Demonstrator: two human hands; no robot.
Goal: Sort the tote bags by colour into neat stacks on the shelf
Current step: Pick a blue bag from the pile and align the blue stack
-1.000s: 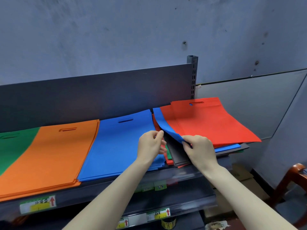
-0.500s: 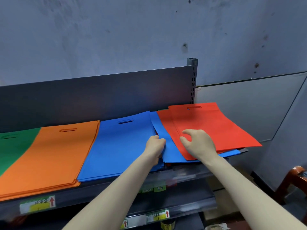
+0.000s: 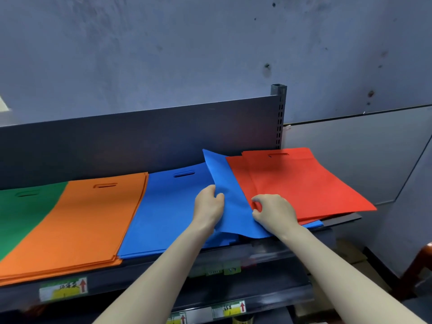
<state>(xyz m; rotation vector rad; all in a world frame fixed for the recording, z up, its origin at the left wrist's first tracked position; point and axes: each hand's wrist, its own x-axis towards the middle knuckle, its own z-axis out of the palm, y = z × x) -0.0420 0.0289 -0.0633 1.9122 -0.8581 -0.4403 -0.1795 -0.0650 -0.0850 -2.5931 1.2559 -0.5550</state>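
Two bare forearms reach up from the bottom edge towards a dark shelf (image 3: pixel 275 250). Yellow-and-green price labels (image 3: pixel 63 288) with red arrows sit along its front lip.

The left hand (image 3: pixel 208 206) has its fingers curled round the left edge of a loose blue bag (image 3: pixel 233 213), pinching it. That bag lies slanted, with its far corner lifted off the pile. Its right side is tucked under the red bags (image 3: pixel 308 185).

The right hand (image 3: pixel 273 212) rests on the loose blue bag with thumb and forefinger curled at the near-left edge of the red bags. Whether it actually grips anything cannot be told.

Left of the hands lies a flat blue stack (image 3: pixel 168 213), then an orange stack (image 3: pixel 77 225) just beside it, then a green stack (image 3: pixel 21 211) at the far left. The red bags spread unevenly and overhang the shelf's right end.

Behind stands a dark back panel (image 3: pixel 140 141) with a slotted post (image 3: pixel 278 113). A stained grey wall (image 3: pixel 187 54) is beyond. Part of a wooden chair (image 3: pixel 420 265) shows at lower right.
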